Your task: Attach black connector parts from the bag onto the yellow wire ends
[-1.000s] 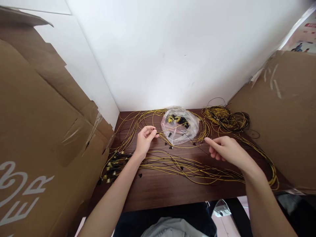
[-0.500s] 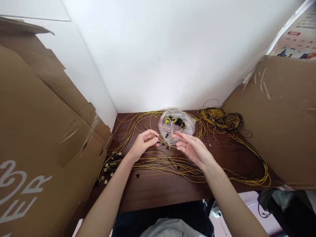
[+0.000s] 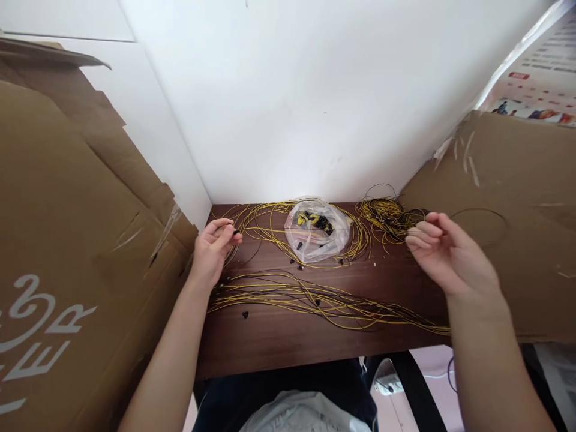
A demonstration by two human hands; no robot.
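My left hand [image 3: 212, 247] hovers at the left end of the dark wooden table [image 3: 288, 345], thumb and forefinger pinched on the small black end of a thin black wire [image 3: 270, 230]. That wire runs rightward across a clear plastic bag [image 3: 317, 235] of yellow and black small parts. My right hand [image 3: 452, 257] is raised at the right, fingers pinched on the same wire, which loops on past it in front of the cardboard. Loose yellow wires [image 3: 315, 298] lie spread on the table below both hands.
A tangled coil of yellow and black wires [image 3: 387, 216] sits at the back right. Tall cardboard boxes wall in the left [image 3: 67, 240] and the right [image 3: 522, 240]. Small black pieces [image 3: 245, 314] lie on the table. A white wall stands behind it.
The two hands were close together by the bag half a second ago. Now the left has moved left and the right far to the right, drawing the thin wire out between them.
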